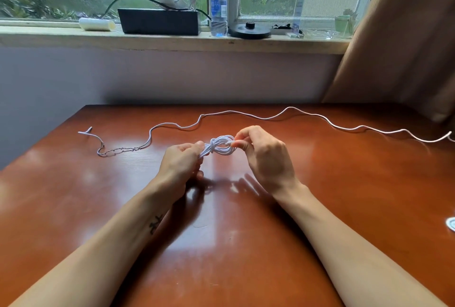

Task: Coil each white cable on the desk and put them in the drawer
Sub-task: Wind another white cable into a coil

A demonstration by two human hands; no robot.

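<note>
The left hand (pixel 181 161) gripped the 9 o'clock end of the coil (pixel 222 146), fingers curled round the gathered loops, most likely to stop them springing apart. The right hand (pixel 262 153) pinched the coil's free end between thumb and forefinger at its 3 o'clock side, apparently to tuck it round the waist and lock the bundle. The coil seemed lifted just off the desk (pixel 246 245), near its middle, which left both hands room to work. A long cable (pixel 231 111) lay loose beyond the hands, running from 10 o'clock past 12 to 3 o'clock, not yet coiled. At the desk's 4 o'clock edge a white loop (pixel 451 226) showed, cut off by the frame; what it was could not be told. The drawer was out of view.
</note>
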